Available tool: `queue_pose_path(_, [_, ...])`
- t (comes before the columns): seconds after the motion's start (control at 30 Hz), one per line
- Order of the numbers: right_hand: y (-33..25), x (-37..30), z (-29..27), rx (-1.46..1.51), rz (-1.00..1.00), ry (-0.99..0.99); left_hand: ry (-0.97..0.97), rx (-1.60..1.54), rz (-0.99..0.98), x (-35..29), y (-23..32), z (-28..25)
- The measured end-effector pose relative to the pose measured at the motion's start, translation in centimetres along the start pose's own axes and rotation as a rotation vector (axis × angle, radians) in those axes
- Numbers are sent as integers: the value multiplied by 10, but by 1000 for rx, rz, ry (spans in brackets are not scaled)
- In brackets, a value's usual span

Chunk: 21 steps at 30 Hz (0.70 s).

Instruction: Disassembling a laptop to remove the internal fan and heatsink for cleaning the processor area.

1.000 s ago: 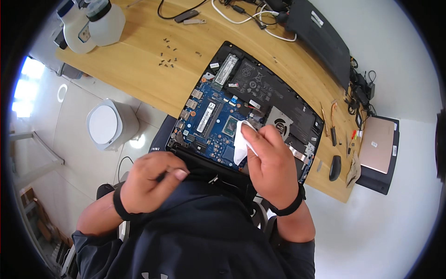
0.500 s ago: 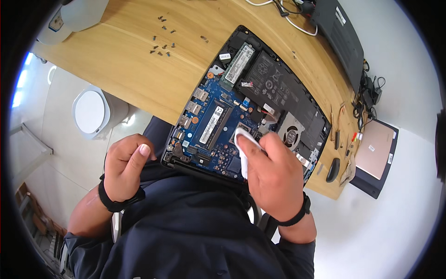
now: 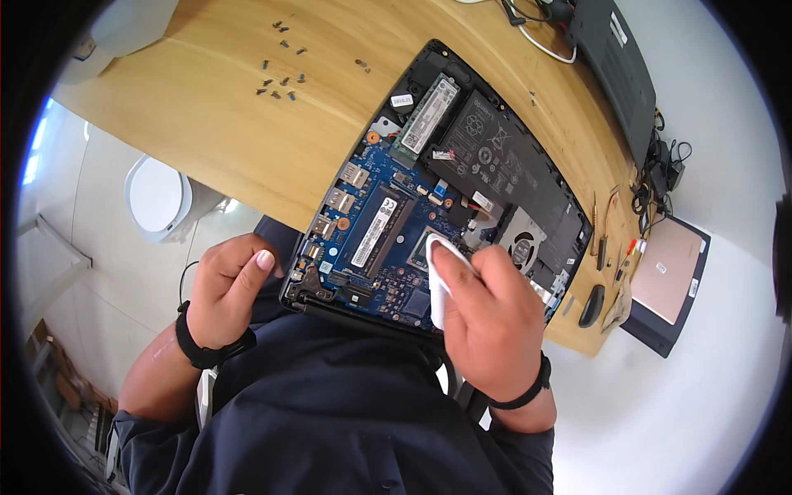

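An opened laptop (image 3: pixel 493 157) lies with its insides up at the table's front edge, its blue motherboard (image 3: pixel 388 194) showing. In my right hand (image 3: pixel 495 322), a folded white wipe (image 3: pixel 438 307) is pinched under the fingertips. It touches the processor chip (image 3: pixel 419 252), partly covering it. Left of the laptop's near corner, my left hand (image 3: pixel 227 289) is curled into a loose fist with the thumb on top; nothing shows in it. A memory module (image 3: pixel 375 233), a solid-state drive (image 3: pixel 430 115), a black battery (image 3: pixel 503 148) and a fan (image 3: pixel 521 244) sit inside the laptop.
Several small screws (image 3: pixel 285 81) lie scattered on the wooden table (image 3: pixel 223 132). Along the right edge are screwdrivers (image 3: pixel 603 235), a black oval object (image 3: pixel 591 305) and black cables (image 3: pixel 660 177). A dark laptop (image 3: pixel 615 74) stands far right; a white bin (image 3: pixel 158 196) is on the floor.
The wipe in my right hand has shifted slightly right and down, uncovering more of the chip. My left hand has barely moved. The whole view has shifted a little.
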State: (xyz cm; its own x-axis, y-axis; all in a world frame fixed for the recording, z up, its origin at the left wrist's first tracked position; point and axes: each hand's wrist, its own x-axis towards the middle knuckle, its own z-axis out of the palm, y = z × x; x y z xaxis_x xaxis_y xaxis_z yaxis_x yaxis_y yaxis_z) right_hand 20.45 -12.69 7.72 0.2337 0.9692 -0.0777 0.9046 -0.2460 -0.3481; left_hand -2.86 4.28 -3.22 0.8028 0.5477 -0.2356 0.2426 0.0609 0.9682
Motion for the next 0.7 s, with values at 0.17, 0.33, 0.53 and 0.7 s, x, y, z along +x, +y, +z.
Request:
queue_pose_path(0.17, [0,-5,-4,52,-8,5,-11,7,3,1,0,3])
queue_pose_path(0.33, [-1,-4,1,44,47,45,-14,38,11,0,1,6])
queue_pose_path(0.53, [3,-5,4,69,37,100,87,80,53,-2,2,2])
queue_pose_path(0.7, [-2,-23,-13,249,-61,64,266,112,183,-15,26,-3])
